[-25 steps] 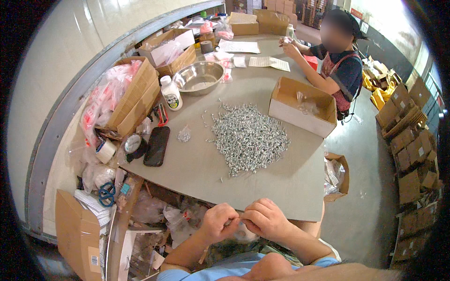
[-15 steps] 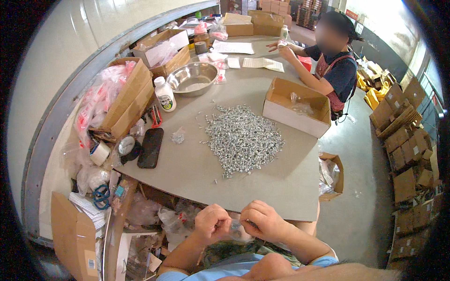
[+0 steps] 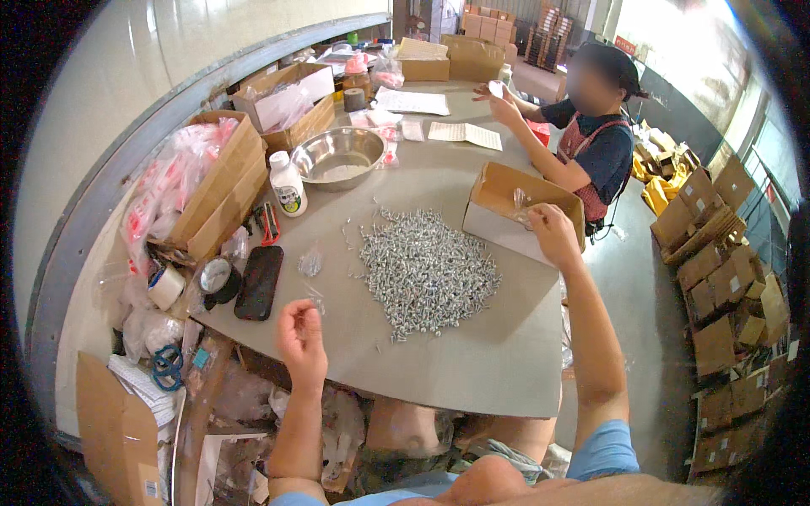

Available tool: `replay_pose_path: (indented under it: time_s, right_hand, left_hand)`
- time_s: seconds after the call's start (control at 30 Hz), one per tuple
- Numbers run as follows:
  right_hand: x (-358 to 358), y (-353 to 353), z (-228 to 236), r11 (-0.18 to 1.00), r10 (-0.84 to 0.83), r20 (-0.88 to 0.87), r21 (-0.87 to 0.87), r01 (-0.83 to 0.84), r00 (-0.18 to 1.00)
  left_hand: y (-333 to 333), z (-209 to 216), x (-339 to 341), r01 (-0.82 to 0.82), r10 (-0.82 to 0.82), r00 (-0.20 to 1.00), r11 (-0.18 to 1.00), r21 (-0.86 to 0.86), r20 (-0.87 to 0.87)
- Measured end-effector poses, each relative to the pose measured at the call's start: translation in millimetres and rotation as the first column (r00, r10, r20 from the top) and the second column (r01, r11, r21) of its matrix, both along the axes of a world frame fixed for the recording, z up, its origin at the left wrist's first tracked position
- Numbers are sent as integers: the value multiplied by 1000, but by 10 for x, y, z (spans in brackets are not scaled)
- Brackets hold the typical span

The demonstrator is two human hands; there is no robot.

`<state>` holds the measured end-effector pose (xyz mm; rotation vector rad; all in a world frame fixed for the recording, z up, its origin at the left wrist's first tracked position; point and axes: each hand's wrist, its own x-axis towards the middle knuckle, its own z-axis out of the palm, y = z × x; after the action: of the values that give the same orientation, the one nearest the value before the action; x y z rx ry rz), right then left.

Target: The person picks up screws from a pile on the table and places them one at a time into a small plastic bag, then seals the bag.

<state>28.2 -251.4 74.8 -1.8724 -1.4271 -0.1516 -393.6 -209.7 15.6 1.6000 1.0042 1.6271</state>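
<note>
A heap of small silver screws covers the middle of the grey table. Left of it lies a small clear plastic bag with screws. My left hand is raised over the near left table edge, close to that bag. Its fingers are curled together, and whatever is in them is too small to tell. On the right, my right hand reaches over the near wall of an open white-sided cardboard box. The fingertips are pinched beside clear plastic inside; what they hold, if anything, is unclear.
A steel bowl, a white bottle, a red cutter and a black phone stand or lie leftward. A carton of plastic bags is behind them. Across the table a person handles something small and white.
My hands, formerly close together at the near table edge, have parted. The left moved left toward the small bag; the right went forward and right to the box. The view shifted slightly.
</note>
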Motion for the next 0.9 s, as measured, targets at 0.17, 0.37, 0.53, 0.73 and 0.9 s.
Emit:
replay_pose_path:
  time_s: [0.17, 0.37, 0.53, 0.73, 0.9]
  right_hand:
    - [677, 572, -169, 752, -8, -90, -657, -53, 996]
    - [1181, 716, -528, 771, 13, -173, -626, -120, 985]
    - [1090, 654, -489, 965, -14, -152, -262, -27, 988]
    - [664, 460, -155, 984, -176, -112, -13, 176, 978]
    - [359, 177, 131, 981, -172, -95, 70, 179, 981]
  left_hand:
    - [2, -442, 2, -54, 45, 935, 998, -16, -351]
    - [-40, -421, 56, -23, 22, 939, 1000, 1, -342]
    - [-74, -417, 41, -5, -17, 948, 998, -67, -317]
    - [-68, -416, 39, -10, 5, 924, 1000, -12, -384]
    - [-91, -420, 81, 2, -8, 939, 1000, -15, -344]
